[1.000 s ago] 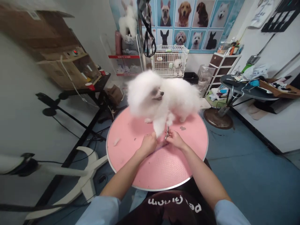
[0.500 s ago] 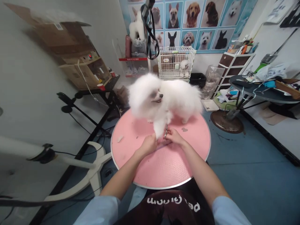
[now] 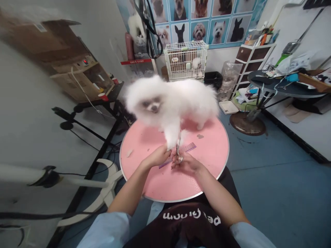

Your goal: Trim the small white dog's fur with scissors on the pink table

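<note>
A fluffy white dog (image 3: 186, 96) stands on a round pink table (image 3: 165, 186), its head turned toward me. My left hand (image 3: 159, 155) is closed on the lower end of its front leg (image 3: 171, 134). In my right hand (image 3: 187, 162) is a pair of scissors (image 3: 178, 148), fingers in the handles and blades pointing up beside that leg. A tuft of white fur (image 3: 184, 137) is just right of the blades. Beneath both hands lies a purple comb (image 3: 190, 147) flat on the table, partly hidden by them.
Behind the table stands a white wire cage (image 3: 184, 62) with a small white animal inside. Black straps (image 3: 150, 34) hang above the dog. A cluttered dark table (image 3: 289, 86) is at right; a cardboard box (image 3: 77, 82) sits on a stand at left.
The dog has turned its head from the right to face me. My right hand has shifted slightly down and left with the scissors, and more of the comb shows. The camera view has shifted.
</note>
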Tool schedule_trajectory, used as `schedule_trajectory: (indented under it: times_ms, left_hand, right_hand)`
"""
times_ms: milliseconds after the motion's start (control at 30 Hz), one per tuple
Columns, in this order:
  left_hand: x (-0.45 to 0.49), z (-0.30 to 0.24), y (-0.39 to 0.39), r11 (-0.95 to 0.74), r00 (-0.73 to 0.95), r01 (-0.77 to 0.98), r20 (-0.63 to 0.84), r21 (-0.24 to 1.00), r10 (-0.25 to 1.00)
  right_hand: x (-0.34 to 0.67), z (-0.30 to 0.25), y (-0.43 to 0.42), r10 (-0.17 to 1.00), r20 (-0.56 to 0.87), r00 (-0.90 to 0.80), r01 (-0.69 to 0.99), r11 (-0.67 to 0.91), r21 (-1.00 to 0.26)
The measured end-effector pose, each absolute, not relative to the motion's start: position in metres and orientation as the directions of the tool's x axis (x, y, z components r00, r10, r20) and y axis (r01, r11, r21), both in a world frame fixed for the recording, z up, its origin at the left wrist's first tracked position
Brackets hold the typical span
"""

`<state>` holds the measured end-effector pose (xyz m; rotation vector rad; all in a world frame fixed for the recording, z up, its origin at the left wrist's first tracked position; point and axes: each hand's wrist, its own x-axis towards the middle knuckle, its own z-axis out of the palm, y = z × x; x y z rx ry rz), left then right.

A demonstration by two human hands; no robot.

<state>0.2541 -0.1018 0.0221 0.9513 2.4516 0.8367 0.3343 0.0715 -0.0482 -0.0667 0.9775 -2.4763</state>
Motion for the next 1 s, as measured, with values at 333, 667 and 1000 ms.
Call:
schedule_trajectory:
  times_ms: [333,667,1000]
  left_hand:
    - [0.256,0.027,-0.098,0.612,-0.708,0.430,-0.173,0.663,0.685]
    - [0.254,0.023,-0.119,0.619,-0.697,0.437,-0.190,0.652,0.692]
    - [0.251,0.028,-0.141,0.632,-0.710,0.379,-0.225,0.676,0.667]
  right_hand:
    - [0.344,-0.053,0.072,-0.393,-0.126,-0.911,0.362,-0.615,-0.700]
    - [0.311,-0.040,0.083,-0.344,-0.130,-0.930,0.318,-0.575,-0.754]
    - [0.292,-0.041,0.079,-0.417,-0.078,-0.906,0.343,-0.613,-0.712]
